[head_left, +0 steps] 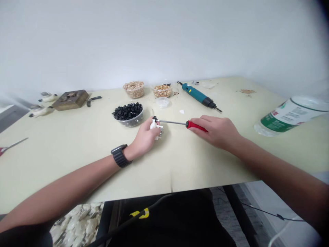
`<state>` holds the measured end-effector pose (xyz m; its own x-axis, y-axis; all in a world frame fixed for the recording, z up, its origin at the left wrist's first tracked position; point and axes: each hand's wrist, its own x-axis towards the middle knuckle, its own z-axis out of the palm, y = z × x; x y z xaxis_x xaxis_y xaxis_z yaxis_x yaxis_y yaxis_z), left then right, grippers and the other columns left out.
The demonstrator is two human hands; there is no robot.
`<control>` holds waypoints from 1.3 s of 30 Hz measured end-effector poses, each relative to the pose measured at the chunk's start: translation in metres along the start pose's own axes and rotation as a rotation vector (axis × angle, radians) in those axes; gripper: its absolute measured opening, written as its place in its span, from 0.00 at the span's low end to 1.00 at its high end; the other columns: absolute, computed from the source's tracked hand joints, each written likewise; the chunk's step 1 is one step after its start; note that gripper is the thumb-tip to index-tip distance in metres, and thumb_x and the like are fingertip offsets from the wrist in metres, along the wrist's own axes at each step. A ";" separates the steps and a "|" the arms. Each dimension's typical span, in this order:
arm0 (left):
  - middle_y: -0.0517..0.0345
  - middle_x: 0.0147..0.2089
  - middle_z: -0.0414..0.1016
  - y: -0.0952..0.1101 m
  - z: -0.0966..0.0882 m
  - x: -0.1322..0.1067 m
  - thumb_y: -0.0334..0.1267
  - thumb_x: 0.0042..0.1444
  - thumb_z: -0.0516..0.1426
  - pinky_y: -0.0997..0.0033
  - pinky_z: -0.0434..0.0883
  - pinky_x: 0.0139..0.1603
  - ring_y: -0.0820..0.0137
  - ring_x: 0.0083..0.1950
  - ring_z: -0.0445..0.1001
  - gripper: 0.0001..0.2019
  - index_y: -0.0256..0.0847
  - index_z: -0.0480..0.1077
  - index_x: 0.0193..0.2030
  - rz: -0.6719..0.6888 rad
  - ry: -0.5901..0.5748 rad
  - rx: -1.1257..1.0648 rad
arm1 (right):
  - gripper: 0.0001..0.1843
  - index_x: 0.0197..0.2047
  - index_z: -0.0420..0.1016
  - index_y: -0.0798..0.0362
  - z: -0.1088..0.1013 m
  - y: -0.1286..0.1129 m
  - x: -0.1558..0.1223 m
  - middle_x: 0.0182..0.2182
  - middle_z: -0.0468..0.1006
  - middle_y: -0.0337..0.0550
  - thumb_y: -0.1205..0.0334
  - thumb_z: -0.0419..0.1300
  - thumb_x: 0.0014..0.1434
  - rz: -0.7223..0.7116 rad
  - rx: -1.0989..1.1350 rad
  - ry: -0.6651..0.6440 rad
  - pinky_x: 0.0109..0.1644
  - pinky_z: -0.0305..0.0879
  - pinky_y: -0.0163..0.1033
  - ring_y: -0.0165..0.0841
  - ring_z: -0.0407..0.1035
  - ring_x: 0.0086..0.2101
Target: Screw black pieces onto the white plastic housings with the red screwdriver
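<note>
My left hand (144,138) is closed round a small white plastic part (154,126) with a black piece (154,118) at its top. In my right hand (214,129) is a screwdriver (194,126) with a red handle, held level. Its metal shaft points left, and the tip meets the white part near the black piece; exact contact is too small to make out. Just behind my left hand stands a clear bowl (131,120) heaped with small black parts (127,111).
A teal electric screwdriver (196,94) lies at the back, by tubs of small brass-coloured (162,91) and pinkish pieces (133,89). At left are a metal block (70,100), cutters (94,100) and scissors (12,145). A big plastic container (290,115) lies at right.
</note>
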<state>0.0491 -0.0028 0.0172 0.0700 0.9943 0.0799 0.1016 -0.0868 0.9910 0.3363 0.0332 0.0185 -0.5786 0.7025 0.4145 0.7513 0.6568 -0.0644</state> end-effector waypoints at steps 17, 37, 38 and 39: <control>0.58 0.37 0.71 -0.001 -0.005 -0.003 0.32 0.52 0.57 0.63 0.65 0.42 0.65 0.38 0.68 0.08 0.42 0.65 0.40 0.335 0.018 0.394 | 0.20 0.44 0.78 0.48 -0.014 0.006 0.007 0.26 0.74 0.36 0.39 0.65 0.68 0.257 0.826 -0.470 0.28 0.61 0.38 0.31 0.65 0.24; 0.61 0.35 0.68 -0.004 0.003 0.001 0.36 0.48 0.59 0.67 0.63 0.35 0.71 0.34 0.66 0.12 0.41 0.66 0.41 -0.001 -0.047 -0.087 | 0.19 0.42 0.83 0.50 -0.011 0.015 0.006 0.32 0.80 0.40 0.42 0.70 0.62 0.203 0.529 -0.254 0.34 0.62 0.38 0.34 0.70 0.30; 0.62 0.35 0.67 -0.005 0.005 0.000 0.36 0.48 0.59 0.68 0.62 0.35 0.71 0.34 0.66 0.12 0.41 0.66 0.41 -0.021 -0.035 -0.162 | 0.19 0.41 0.82 0.51 -0.011 0.016 0.006 0.32 0.79 0.40 0.43 0.70 0.61 0.236 0.526 -0.221 0.34 0.62 0.39 0.34 0.69 0.30; 0.62 0.35 0.67 -0.005 0.007 -0.001 0.36 0.48 0.60 0.68 0.62 0.35 0.71 0.35 0.65 0.13 0.41 0.66 0.41 -0.041 -0.031 -0.227 | 0.19 0.39 0.82 0.52 -0.012 0.015 0.007 0.31 0.79 0.40 0.43 0.71 0.60 0.283 0.547 -0.191 0.33 0.62 0.39 0.34 0.69 0.29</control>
<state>0.0556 -0.0042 0.0117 0.1012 0.9941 0.0392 -0.1201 -0.0269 0.9924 0.3472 0.0442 0.0310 -0.4664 0.8721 0.1478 0.6419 0.4486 -0.6219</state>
